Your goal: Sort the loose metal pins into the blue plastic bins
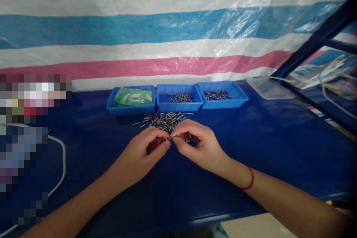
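head view: the left hand and right hand meet over the blue worktop, each grip pinched shut on one small metal pin held between the fingertips. just behind it lies a loose pile of pins, then three blue bins in a row. a white cable lies at the left.

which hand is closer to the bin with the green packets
Left. The left hand lies in front of the green-packet bin, slightly to its right; the right hand is farther right. Both pinch one small pin.
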The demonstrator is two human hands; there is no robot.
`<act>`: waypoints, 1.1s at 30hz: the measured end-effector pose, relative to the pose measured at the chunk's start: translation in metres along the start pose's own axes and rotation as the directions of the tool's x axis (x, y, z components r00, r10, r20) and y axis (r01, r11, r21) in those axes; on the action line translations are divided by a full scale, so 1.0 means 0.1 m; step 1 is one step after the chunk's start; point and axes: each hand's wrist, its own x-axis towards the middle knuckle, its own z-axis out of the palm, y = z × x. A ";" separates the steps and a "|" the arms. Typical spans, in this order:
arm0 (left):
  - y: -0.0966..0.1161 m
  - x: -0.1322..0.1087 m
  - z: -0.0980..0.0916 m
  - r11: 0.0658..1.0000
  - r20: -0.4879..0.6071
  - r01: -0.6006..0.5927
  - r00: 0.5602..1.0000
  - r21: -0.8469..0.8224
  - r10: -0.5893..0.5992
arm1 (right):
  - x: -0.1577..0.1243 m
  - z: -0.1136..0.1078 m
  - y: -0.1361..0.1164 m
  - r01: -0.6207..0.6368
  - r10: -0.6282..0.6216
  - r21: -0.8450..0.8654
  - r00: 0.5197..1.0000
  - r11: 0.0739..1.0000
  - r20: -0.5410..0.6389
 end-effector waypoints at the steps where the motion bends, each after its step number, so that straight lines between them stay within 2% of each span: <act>1: -0.01 0.00 0.00 1.000 -0.028 -0.007 1.000 0.008 0.007 | 0.00 0.00 0.01 0.004 -0.004 -0.016 1.000 1.000 0.000; 6: -0.05 0.00 -0.01 0.999 -0.151 -0.029 0.988 0.018 0.031 | 0.03 -0.02 0.08 0.036 -0.034 -0.084 0.999 0.996 0.018; 10: -0.04 -0.01 -0.01 0.998 -0.165 -0.039 0.985 0.057 0.048 | 0.04 -0.02 0.13 0.048 -0.033 -0.124 0.992 0.991 0.125; 12: -0.04 -0.01 -0.02 0.993 -0.151 -0.036 0.987 0.110 0.052 | 0.05 -0.03 0.16 -0.034 0.046 -0.092 0.990 0.995 0.131; 14: -0.04 -0.01 -0.05 0.980 -0.124 -0.036 0.990 0.194 0.061 | 0.09 -0.07 0.19 -0.176 0.175 0.018 0.984 0.984 0.030; 16: -0.05 0.00 -0.08 0.950 -0.068 -0.067 0.993 0.304 0.091 | 0.15 -0.15 0.23 -0.283 0.317 0.213 0.936 0.935 -0.149; 19: -0.07 0.02 -0.11 0.881 0.048 -0.146 0.989 0.450 0.139 | 0.28 -0.38 0.28 -0.272 0.509 0.538 0.782 0.798 -0.360; 21: -0.09 0.02 -0.11 0.831 0.107 -0.177 0.984 0.527 0.141 | 0.36 -0.55 0.31 -0.251 0.603 0.660 0.701 0.708 -0.381; 24: -0.11 0.01 -0.10 0.761 0.153 -0.178 0.983 0.624 0.105 | 0.41 -0.70 0.36 -0.288 0.685 0.718 0.641 0.633 -0.347; 26: -0.12 0.01 -0.09 0.730 0.156 -0.161 0.985 0.664 0.075 | 0.40 -0.70 0.37 -0.325 0.710 0.733 0.639 0.597 -0.295; 29: -0.13 0.01 -0.08 0.698 0.163 -0.160 0.985 0.698 0.063 | 0.35 -0.58 0.35 -0.388 0.706 0.728 0.684 0.566 -0.183; 31: -0.13 0.01 -0.08 0.673 0.185 -0.182 0.980 0.717 0.068 | 0.31 -0.48 0.31 -0.427 0.676 0.692 0.727 0.582 -0.120; 33: -0.13 0.01 -0.09 0.661 0.197 -0.195 0.978 0.724 0.072 | 0.27 -0.40 0.26 -0.454 0.632 0.613 0.769 0.646 -0.098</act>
